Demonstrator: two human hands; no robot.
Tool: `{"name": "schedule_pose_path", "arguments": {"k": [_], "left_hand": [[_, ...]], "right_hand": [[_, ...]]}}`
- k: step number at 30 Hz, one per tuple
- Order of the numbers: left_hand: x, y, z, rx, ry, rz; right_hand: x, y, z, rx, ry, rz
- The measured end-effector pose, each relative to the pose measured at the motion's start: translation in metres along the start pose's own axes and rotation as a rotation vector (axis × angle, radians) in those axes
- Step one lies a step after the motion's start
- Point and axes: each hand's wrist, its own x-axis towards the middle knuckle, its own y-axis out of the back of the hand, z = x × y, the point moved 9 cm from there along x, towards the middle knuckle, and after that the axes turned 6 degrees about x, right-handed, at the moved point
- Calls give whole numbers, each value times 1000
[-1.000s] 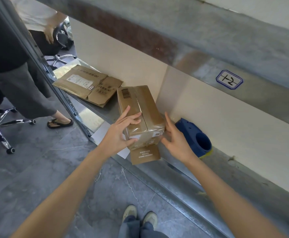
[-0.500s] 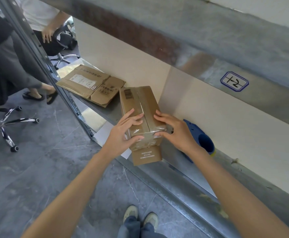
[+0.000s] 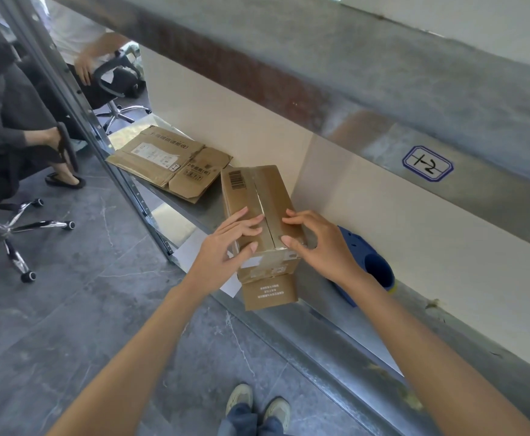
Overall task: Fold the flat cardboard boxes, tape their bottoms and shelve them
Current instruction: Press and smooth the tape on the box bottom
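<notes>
Box (image 3: 254,196): folded, lying on the shelf (image 3: 208,212) at its front edge, taped seam up, one flap (image 3: 270,291) hanging past the lip.
Left hand (image 3: 226,247): fingers flat beside the seam, thumb on the near end.
Right hand (image 3: 320,247): arched, fingertips pressing the top, nothing gripped.
Risk: uneven pressing could tip it off the lip, or leave the tape loose.
Room: flat cardboard (image 3: 166,158) behind, tape dispenser (image 3: 370,265) just right, wall close.

Both bare arms reached forward, side by side. The left hand (image 3: 222,247) lay with fingers straight and thumb spread; the right hand (image 3: 317,243) arched, fingertips pressing down, near the left's.
</notes>
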Motion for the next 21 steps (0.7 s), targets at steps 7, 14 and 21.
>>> {"name": "schedule_pose_path", "arguments": {"k": [7,14,21], "left_hand": [[2,3,-2,32,-36,-138],[0,1,-5,5,-27,-97],[-1,0,-5,-2,-20,-48]], "right_hand": [[1,2,1,12,38,-68],[1,4,5,62,29,-66],[-1,2,7,117,-4,-19]]}}
